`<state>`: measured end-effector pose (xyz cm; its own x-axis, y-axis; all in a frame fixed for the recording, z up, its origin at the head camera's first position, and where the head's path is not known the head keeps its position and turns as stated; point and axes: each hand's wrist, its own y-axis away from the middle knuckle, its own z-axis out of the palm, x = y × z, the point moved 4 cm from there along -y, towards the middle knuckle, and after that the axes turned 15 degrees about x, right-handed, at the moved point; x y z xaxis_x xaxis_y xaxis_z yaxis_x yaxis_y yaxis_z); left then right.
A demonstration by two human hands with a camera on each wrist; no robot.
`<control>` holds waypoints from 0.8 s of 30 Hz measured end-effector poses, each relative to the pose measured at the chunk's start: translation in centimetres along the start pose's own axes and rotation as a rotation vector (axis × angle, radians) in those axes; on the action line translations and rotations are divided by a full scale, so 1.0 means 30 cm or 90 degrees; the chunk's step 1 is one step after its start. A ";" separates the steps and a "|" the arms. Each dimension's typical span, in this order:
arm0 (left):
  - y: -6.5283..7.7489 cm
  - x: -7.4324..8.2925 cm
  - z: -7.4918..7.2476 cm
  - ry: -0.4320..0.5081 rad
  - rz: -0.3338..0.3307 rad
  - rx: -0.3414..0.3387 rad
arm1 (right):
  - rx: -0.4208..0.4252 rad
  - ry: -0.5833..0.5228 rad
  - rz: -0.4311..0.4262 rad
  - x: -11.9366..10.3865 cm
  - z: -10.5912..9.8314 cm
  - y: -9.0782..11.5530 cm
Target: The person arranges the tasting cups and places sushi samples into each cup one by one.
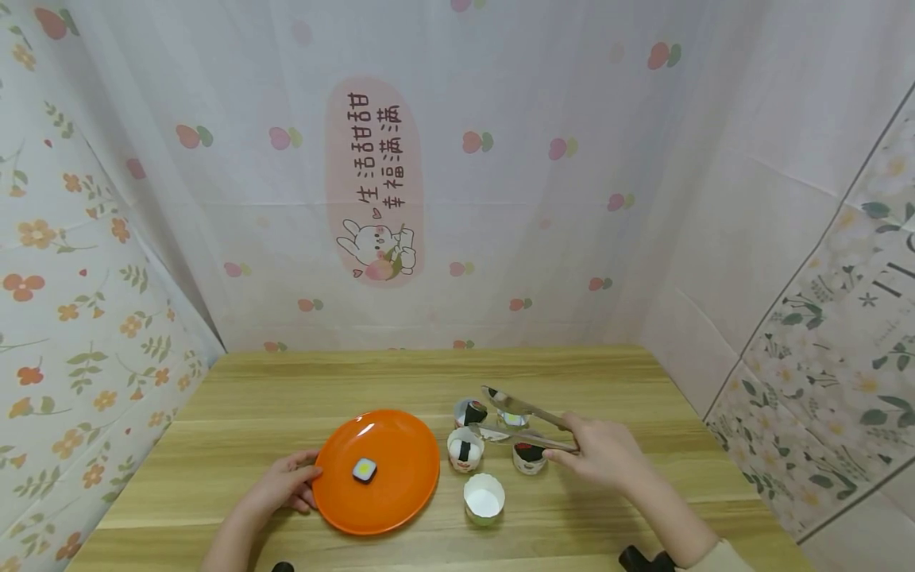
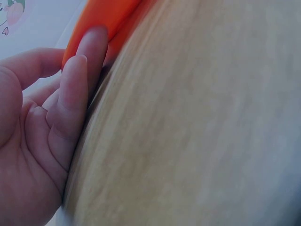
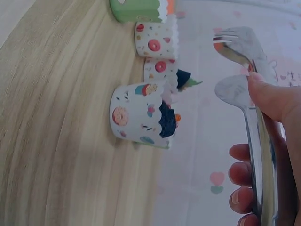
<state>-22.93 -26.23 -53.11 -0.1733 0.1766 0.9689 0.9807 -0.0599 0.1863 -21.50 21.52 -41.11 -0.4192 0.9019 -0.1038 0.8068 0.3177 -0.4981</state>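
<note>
An orange plate [image 1: 400,500] lies on the table, and my left hand [image 1: 282,481] pinches its left rim. On the plate sits a toy sushi piece [image 1: 364,470] with a dark side and a white and yellow top. My right hand [image 1: 604,453] grips metal tongs [image 1: 525,407], whose spoon-like and fork-like ends are spread, nothing between them. The tongs hover above paper cups holding toy sushi. Among these are a white and black piece [image 1: 465,450] and a dark piece with red on top [image 1: 530,453]. The back cups are partly hidden by the tongs.
A green-based paper cup [image 1: 484,504] stands nearest the front, its white inside showing. The wooden table [image 1: 286,389] ends at a printed curtain [image 1: 543,262] behind. Dark objects [image 1: 643,558] show at the front edge near the right forearm.
</note>
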 end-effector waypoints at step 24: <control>0.001 0.001 0.003 -0.002 0.005 0.005 | -0.021 -0.037 -0.102 -0.152 0.018 -0.058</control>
<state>-22.91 -26.13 -53.10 -0.1648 0.1796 0.9698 0.9827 -0.0539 0.1770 -21.22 16.70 -40.25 -0.5663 0.8208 -0.0748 0.7401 0.4665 -0.4845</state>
